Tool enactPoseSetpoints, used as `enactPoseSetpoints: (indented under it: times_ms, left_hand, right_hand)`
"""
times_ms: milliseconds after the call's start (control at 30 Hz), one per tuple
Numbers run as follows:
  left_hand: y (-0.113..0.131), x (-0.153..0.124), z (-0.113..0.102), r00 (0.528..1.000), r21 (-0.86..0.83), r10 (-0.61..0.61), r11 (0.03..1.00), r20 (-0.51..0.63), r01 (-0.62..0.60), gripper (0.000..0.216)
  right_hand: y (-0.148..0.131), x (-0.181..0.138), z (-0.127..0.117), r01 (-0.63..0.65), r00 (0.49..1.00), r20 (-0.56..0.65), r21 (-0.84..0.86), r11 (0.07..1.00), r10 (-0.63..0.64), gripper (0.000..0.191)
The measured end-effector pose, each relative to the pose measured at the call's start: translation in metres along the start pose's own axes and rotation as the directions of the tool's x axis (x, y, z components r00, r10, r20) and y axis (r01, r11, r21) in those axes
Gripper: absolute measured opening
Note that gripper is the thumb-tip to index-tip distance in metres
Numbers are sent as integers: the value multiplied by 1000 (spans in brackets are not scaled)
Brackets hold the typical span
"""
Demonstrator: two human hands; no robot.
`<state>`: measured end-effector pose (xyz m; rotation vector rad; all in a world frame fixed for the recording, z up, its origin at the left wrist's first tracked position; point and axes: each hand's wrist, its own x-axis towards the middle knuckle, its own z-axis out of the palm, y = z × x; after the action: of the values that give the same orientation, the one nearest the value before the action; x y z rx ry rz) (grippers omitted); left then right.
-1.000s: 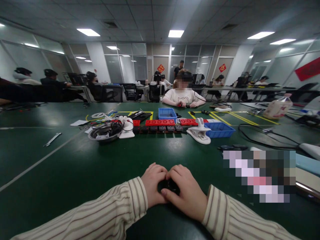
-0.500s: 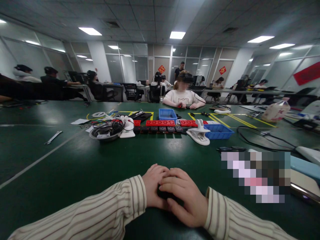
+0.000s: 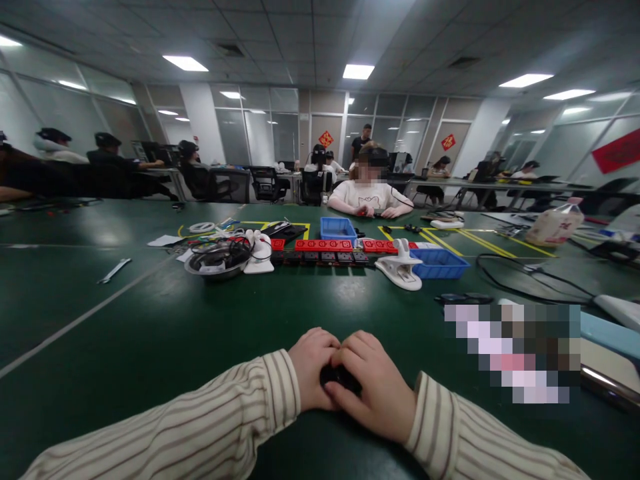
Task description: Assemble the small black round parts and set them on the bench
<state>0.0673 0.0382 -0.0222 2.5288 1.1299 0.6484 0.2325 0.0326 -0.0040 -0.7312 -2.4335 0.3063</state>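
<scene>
Two bare hands, the left hand and the right hand, curl closely around one black object, keeping it between them low over the green table; its shape is mostly hidden by the fingers. Beyond stand two blue bins, one farther back and one at right, two white clip stands, left and right, and one metal bowl of cables. One silvery tool lies at far left.
</scene>
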Motion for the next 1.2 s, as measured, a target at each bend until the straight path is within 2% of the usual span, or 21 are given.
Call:
enactPoseSetpoints:
  times_ms: [133,267,367,400,533,633,833,933,1033,1133,1200]
  left_hand:
    - [-9,1,-3,992,-53,94,995,78,-90,28]
    - [-9,2,2,995,-58,71,996,66,-68,52]
    - [-3,3,3,999,-21,14,1000,50,-13,69]
    - [-1,3,3,999,-1,-4,1000,40,4,68]
    - [6,5,-1,999,81,-3,997,37,0,62]
    - [6,4,-1,999,93,26,995,45,-30,54]
    - [-4,1,0,999,57,19,998,32,-21,40]
    - [-10,1,-3,998,43,36,998,43,-38,34]
    - [-14,1,-5,997,20,51,998,63,-52,32]
    - [-13,1,-5,997,16,37,999,69,-39,44]
    - [-11,1,-5,998,16,14,1000,64,-15,60]
  right_hand:
    - [-1,1,-6,222,974,16,134,966,-226,13]
    - [-3,3,-10,342,939,-33,211,916,-343,16]
    - [-2,2,-9,301,953,-91,219,928,-288,17]
    - [-1,2,-8,253,966,-109,209,945,-235,20]
    - [5,1,-1,4,993,-120,134,991,12,56]
    - [8,1,4,-70,994,-74,63,996,75,58]
    - [6,1,2,-27,999,-27,-18,999,27,32]
    - [4,0,-2,86,996,-14,56,995,-85,17]
    - [2,0,-6,219,976,-16,155,963,-219,21]
    - [2,1,-10,263,965,-39,223,939,-261,24]
    - [3,1,-10,239,971,-65,248,939,-231,24]
